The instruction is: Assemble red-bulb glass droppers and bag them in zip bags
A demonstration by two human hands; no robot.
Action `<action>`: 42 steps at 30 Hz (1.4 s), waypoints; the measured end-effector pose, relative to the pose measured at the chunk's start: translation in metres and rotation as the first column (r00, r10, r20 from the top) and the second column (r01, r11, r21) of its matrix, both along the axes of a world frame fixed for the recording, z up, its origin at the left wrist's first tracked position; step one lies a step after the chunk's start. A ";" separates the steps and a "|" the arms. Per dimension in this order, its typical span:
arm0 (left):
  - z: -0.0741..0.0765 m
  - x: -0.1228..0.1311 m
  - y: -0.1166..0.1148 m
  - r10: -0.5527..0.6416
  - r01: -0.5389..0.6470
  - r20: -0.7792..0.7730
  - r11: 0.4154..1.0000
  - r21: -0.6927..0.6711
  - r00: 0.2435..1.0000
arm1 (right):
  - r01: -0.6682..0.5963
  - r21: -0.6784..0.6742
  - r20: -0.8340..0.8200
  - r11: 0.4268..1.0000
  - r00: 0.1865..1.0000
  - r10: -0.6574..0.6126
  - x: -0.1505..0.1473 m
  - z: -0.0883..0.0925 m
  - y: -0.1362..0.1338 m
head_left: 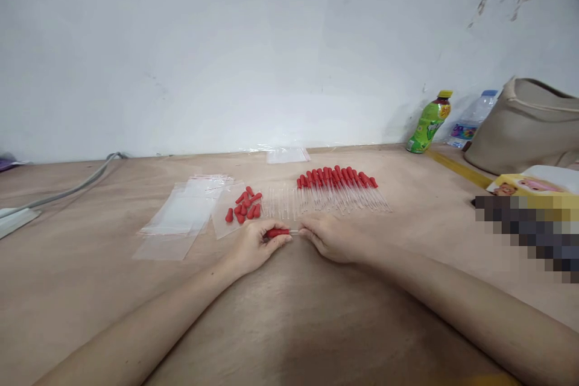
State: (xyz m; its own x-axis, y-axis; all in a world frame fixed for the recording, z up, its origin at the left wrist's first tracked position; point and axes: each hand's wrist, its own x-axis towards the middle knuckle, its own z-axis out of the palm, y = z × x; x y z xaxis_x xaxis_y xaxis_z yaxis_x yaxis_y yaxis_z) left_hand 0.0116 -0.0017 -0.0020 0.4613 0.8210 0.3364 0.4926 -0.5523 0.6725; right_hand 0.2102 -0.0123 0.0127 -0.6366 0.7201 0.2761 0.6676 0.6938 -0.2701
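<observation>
Between thumb and fingers my left hand (pixel 259 246) pinches a red rubber dropper bulb (pixel 277 232). My right hand (pixel 332 237) is closed on a thin clear glass tube (pixel 294 231), whose left end meets the bulb's mouth; the rest of the tube is hidden in the fingers. Behind my left hand several loose red bulbs (pixel 246 201) lie on a clear plastic bag. Bare glass tubes (pixel 281 200) lie side by side just beyond both hands. To their right is a row of droppers (pixel 337 181), red bulbs pointing away from me.
Flat clear zip bags (pixel 174 211) lie stacked at the left, and another bag (pixel 287 155) is by the wall. A grey cable (pixel 90 180) runs at far left. A green drink bottle (pixel 427 123), a water bottle (pixel 474 116), a beige handbag (pixel 515 126) and a yellow packet (pixel 525 189) stand right.
</observation>
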 end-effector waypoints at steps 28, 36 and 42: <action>0.007 -0.007 -0.001 0.022 -0.001 -0.207 0.995 0.101 0.978 | 0.708 0.056 0.035 0.704 0.704 -0.710 -0.022 0.010 0.075; 0.004 -0.007 0.000 0.031 -0.007 -0.202 0.993 0.119 0.979 | 0.682 0.014 0.118 0.731 0.725 -0.679 -0.040 0.010 0.071; 0.005 -0.007 -0.001 0.029 -0.005 -0.191 0.992 0.123 0.981 | 0.677 -0.040 0.123 0.735 0.733 -0.669 -0.047 0.012 0.072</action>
